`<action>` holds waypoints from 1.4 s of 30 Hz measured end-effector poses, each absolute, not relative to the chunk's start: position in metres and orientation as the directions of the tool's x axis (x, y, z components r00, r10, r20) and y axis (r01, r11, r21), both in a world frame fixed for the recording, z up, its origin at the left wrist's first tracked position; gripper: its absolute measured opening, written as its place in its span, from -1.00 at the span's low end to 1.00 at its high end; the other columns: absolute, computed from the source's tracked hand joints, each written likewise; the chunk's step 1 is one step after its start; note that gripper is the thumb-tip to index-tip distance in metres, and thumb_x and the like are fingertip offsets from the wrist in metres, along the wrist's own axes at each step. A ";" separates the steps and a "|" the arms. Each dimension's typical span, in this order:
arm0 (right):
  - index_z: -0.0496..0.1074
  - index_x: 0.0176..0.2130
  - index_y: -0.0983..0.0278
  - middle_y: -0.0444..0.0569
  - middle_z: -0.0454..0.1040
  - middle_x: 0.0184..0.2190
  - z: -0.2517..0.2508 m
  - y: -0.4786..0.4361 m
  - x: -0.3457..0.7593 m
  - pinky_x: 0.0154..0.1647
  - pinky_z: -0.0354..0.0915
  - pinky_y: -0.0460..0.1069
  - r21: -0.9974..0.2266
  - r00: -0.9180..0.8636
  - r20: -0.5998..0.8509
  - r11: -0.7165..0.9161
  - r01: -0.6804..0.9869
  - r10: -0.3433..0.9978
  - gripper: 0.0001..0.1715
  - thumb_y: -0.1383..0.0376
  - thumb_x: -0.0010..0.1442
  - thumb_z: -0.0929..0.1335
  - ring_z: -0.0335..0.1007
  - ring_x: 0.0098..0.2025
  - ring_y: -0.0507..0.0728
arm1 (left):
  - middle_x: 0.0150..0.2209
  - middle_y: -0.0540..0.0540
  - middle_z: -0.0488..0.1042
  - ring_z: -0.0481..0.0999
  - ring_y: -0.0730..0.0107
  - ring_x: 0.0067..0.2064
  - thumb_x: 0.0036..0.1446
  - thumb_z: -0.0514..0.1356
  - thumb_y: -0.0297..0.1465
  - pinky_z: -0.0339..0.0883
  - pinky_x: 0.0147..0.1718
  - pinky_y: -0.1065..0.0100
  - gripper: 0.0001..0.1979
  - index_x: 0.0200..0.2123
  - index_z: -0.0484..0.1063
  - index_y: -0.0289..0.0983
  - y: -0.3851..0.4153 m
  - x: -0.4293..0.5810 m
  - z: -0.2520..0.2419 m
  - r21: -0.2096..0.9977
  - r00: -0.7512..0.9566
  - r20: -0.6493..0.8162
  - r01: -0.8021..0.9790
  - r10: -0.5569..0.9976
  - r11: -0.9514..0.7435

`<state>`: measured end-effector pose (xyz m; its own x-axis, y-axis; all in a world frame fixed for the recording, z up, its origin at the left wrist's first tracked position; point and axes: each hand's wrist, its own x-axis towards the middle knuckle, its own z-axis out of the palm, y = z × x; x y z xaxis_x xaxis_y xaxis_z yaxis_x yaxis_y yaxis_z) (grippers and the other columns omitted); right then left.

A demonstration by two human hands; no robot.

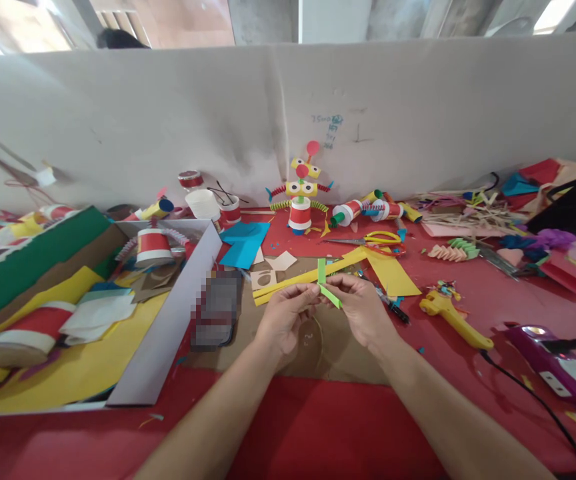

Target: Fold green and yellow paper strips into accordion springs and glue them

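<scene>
Over the brown cardboard (288,357), my left hand (288,317) and my right hand (361,307) meet at a light green paper strip (331,295). The strip is bent: one arm points up, the other slants down to the right. Fingers of both hands pinch it near the bend. Just behind the hands lie yellow paper strips (288,287) and a beige card piece with a cut-out (263,280). A paper-cup figure (301,217) with big eyes and folded paper arms stands farther back.
At left is a box (183,300) holding cups and paper. A phone (218,310) lies beside it. Scissors (383,240) lie behind the hands. A yellow glue gun (453,320) and a purple power strip (553,367), both with cords, are at right. Paper scraps clutter the back.
</scene>
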<state>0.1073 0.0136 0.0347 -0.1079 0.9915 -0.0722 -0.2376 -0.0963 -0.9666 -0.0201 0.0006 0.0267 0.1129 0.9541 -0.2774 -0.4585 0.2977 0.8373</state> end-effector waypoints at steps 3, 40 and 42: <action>0.50 -0.48 0.29 -0.14 0.41 -0.58 0.034 0.013 0.107 -0.47 0.15 -0.08 -0.977 -0.081 -0.043 -0.059 -0.206 0.996 -0.72 0.14 -0.20 0.46 0.21 -0.54 -0.02 | -0.51 -0.09 0.48 0.39 0.52 -0.47 -0.17 0.32 -0.33 0.16 -0.48 0.47 -0.83 -0.51 0.50 -0.33 0.001 -0.020 0.027 0.864 0.081 -0.252 -0.429 0.964 0.262; 0.50 -0.48 0.30 -0.10 0.47 -0.59 0.029 0.010 0.107 -0.44 0.27 -0.08 -0.994 -0.105 0.010 -0.001 -0.109 0.994 -0.81 0.20 -0.07 0.43 0.34 -0.52 0.00 | -0.54 -0.02 0.46 0.40 0.49 -0.45 -0.12 0.27 -0.43 0.24 -0.37 0.42 -0.94 -0.53 0.48 -0.32 0.000 -0.019 0.025 0.919 -0.112 -0.019 -0.394 0.994 -0.027; 0.49 -0.49 0.30 -0.11 0.46 -0.60 0.029 0.010 0.107 -0.46 0.26 -0.09 -0.993 -0.114 0.005 -0.009 -0.118 0.993 -0.81 0.20 -0.07 0.43 0.33 -0.53 -0.01 | -0.56 0.00 0.44 0.39 0.50 -0.46 -0.13 0.28 -0.44 0.24 -0.37 0.43 -0.94 -0.55 0.46 -0.32 0.001 -0.019 0.023 0.911 -0.113 -0.018 -0.411 0.993 -0.030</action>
<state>0.1068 0.0096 0.0293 -0.1141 0.9935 0.0047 -0.1181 -0.0088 -0.9930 -0.0191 0.0011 0.0233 -0.1129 0.9934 -0.0182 -0.4105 -0.0300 0.9114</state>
